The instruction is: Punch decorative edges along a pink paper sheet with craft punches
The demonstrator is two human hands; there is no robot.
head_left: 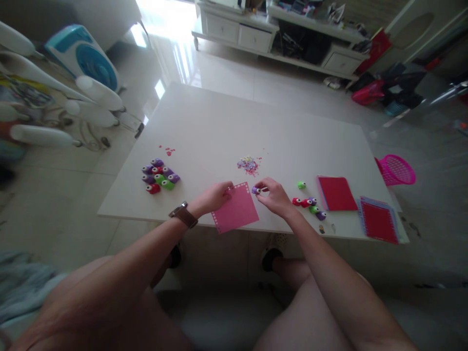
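Note:
A pink paper sheet [236, 210] with small holes punched along its edges lies at the near edge of the white table [219, 126]. My left hand [215, 196] pinches the sheet's top left corner. My right hand [272, 196] grips a small purple paper punch [255, 190] at the sheet's top right corner. A pile of tiny paper cut-outs [249, 165] lies just beyond my hands.
Several purple, red and green punches [160, 175] are grouped at the left. A few more punches [310, 204] lie to the right, with one green punch [301, 185]. Two red paper stacks [336, 193] [379, 220] lie far right. A pink basket [397, 169] is beside the table.

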